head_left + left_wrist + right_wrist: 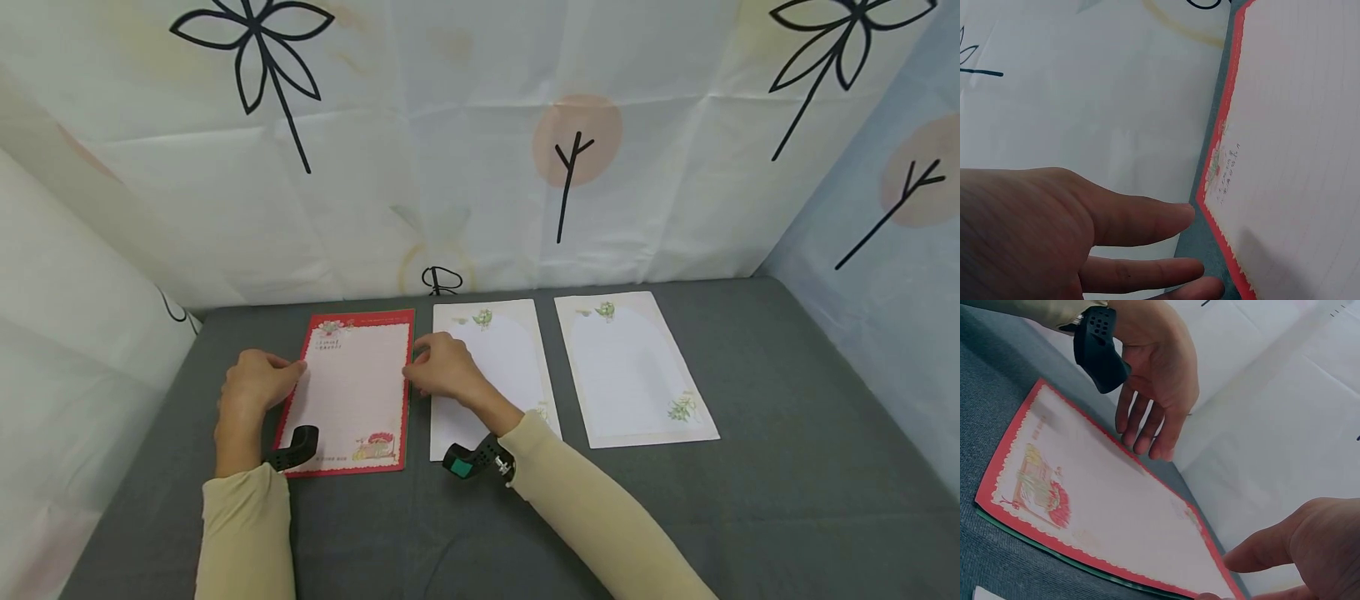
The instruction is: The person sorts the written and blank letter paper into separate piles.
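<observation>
A sheet of letter paper with a red border lies flat on the grey cloth, with a floral corner and a small coloured picture printed on it. At its left edge is my left hand, fingers extended; the left wrist view shows its thumb apart from the other fingers. My right hand touches the opposite long edge with its fingertips, and its thumb shows beside the border in the right wrist view. A green edge peeks out beneath the red sheet.
To the right lie a white sheet with green leaf prints, partly covered by my right hand, and a similar leaf-printed sheet. Dark grey cloth covers the table. Patterned white fabric hangs behind and along the sides.
</observation>
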The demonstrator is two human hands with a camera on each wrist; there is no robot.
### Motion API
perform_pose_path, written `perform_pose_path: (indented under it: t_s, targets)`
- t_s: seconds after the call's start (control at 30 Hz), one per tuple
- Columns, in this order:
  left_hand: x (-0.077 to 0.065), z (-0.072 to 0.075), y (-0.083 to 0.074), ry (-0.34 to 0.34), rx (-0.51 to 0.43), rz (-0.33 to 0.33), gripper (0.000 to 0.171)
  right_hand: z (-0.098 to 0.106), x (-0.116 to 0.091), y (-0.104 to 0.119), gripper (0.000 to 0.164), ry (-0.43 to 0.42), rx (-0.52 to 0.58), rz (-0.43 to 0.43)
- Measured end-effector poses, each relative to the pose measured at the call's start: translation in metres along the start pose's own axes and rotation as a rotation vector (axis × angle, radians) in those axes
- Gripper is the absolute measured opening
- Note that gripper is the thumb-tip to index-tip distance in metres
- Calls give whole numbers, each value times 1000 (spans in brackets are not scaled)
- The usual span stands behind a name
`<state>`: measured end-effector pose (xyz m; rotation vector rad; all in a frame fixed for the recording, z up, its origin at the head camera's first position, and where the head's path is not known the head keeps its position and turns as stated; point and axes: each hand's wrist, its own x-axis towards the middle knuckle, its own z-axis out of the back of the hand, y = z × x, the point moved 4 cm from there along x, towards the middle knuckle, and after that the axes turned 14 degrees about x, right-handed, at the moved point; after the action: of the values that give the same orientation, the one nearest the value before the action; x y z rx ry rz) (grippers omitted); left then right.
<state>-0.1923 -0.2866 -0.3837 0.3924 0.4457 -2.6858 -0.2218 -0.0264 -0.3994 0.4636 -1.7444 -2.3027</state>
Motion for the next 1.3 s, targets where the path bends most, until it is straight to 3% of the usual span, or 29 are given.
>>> perform_pose_path:
  t_s: [0.23,0.83,1.3]
  targets:
    - [-7,2,-19,-53,7,-43,52,16,-7,2,49,-18,3,19]
    - [-24,-13,-84,-204,-203,-381,41,81,-36,-9,46,-142,-84,84]
    - [-28,-42,-118,-133,-289,-466,40,131,-60,-31,44,-245,-65,98]
